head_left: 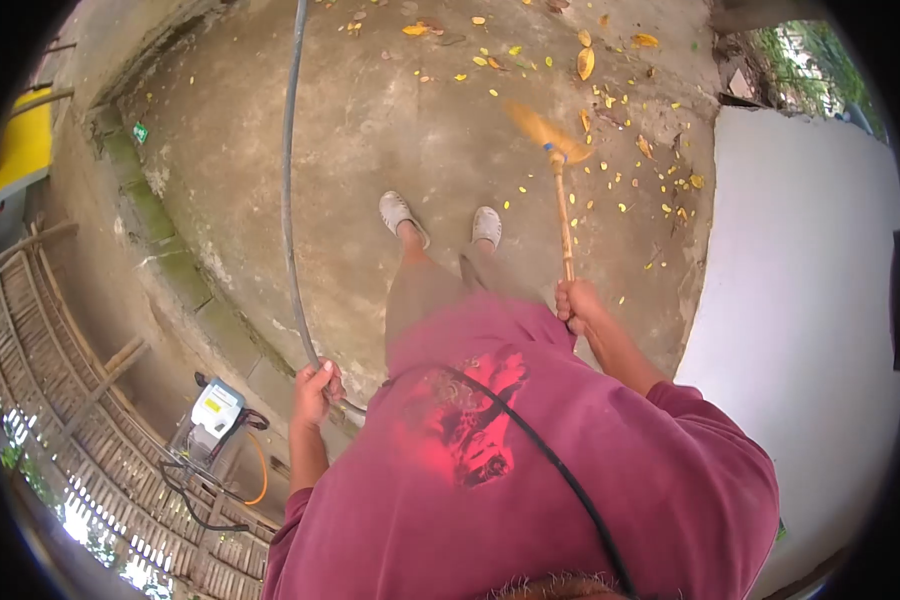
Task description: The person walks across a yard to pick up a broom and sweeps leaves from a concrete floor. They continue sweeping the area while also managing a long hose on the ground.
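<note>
Hands number two: left hand (315,390) clamped on one hose (287,200), right hand (576,305) clamped on one broom (563,215).

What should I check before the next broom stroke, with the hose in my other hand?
1. Right hand gripping broom handle: ok, closed around its top end.
2. Left hand holding hose: ok, closed around it.
3. Hose apart from shoes: ok, it runs to their left.
4. Leaves in view ahead: ok, scattered beyond the shoes.
5. Broom head state: cannot tell, blurred.
</note>
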The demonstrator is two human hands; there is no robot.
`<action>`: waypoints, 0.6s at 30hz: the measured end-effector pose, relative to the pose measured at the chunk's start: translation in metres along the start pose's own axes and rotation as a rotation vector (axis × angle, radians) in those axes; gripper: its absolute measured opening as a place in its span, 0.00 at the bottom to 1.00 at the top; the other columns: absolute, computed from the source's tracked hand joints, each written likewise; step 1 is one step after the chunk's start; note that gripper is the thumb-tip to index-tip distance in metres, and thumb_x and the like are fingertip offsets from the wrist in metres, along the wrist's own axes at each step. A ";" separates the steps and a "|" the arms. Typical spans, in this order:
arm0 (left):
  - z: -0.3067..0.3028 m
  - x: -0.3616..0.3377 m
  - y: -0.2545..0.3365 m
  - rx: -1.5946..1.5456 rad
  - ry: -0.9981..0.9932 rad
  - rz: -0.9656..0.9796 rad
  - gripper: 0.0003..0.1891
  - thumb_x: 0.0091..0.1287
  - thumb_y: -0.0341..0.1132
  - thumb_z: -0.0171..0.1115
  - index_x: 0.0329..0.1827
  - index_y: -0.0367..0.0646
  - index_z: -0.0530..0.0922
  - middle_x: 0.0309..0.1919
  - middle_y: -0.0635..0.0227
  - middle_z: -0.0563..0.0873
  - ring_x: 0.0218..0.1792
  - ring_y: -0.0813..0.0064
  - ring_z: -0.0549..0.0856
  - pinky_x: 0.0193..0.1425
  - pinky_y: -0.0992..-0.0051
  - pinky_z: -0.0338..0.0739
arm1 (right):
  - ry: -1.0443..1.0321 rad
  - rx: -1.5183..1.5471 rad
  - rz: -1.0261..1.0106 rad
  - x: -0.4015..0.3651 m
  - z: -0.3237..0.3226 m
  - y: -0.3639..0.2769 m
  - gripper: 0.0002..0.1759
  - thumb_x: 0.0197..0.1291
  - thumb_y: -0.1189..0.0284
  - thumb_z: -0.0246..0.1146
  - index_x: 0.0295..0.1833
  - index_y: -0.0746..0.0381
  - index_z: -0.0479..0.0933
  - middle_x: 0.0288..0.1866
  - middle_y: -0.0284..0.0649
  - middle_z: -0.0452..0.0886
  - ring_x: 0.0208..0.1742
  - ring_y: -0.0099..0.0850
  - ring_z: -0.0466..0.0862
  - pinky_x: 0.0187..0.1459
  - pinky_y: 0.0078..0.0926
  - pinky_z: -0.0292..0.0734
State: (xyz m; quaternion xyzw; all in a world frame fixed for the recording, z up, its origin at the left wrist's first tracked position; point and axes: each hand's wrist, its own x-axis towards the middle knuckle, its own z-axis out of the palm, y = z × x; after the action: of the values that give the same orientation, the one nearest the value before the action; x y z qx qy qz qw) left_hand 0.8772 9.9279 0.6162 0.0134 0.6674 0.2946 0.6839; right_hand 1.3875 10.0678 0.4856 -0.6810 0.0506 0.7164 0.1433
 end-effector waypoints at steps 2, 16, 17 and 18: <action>-0.009 0.012 0.022 0.106 -0.001 -0.019 0.17 0.70 0.47 0.65 0.33 0.42 0.77 0.19 0.71 0.73 0.20 0.72 0.74 0.33 0.68 0.74 | 0.120 -0.221 -0.003 -0.026 -0.016 0.049 0.08 0.69 0.75 0.55 0.33 0.59 0.70 0.19 0.30 0.67 0.15 0.25 0.64 0.16 0.29 0.54; 0.018 0.025 0.110 0.254 0.089 0.025 0.14 0.72 0.42 0.65 0.32 0.42 0.76 0.19 0.69 0.74 0.21 0.70 0.75 0.35 0.65 0.76 | 0.003 0.256 -0.199 0.107 -0.033 0.034 0.03 0.68 0.74 0.54 0.44 0.54 0.69 0.21 0.28 0.66 0.15 0.22 0.63 0.16 0.25 0.58; 0.027 0.027 0.113 0.224 0.077 0.044 0.14 0.73 0.43 0.64 0.34 0.43 0.76 0.19 0.71 0.73 0.22 0.72 0.75 0.35 0.66 0.77 | 0.030 0.247 -0.237 0.094 -0.037 0.033 0.05 0.68 0.74 0.55 0.46 0.54 0.68 0.21 0.28 0.66 0.15 0.22 0.63 0.16 0.25 0.58; 0.035 0.030 0.117 0.216 0.067 0.064 0.13 0.73 0.42 0.64 0.35 0.43 0.76 0.20 0.71 0.73 0.23 0.72 0.75 0.35 0.67 0.76 | 0.072 0.201 -0.214 0.084 -0.049 0.047 0.06 0.67 0.75 0.55 0.47 0.54 0.68 0.22 0.28 0.66 0.15 0.22 0.63 0.16 0.25 0.59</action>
State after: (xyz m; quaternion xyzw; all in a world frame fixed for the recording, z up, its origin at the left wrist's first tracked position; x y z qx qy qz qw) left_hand 0.8629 10.0498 0.6412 0.0986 0.7170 0.2431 0.6458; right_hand 1.4194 10.0217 0.3934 -0.6899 0.0544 0.6635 0.2843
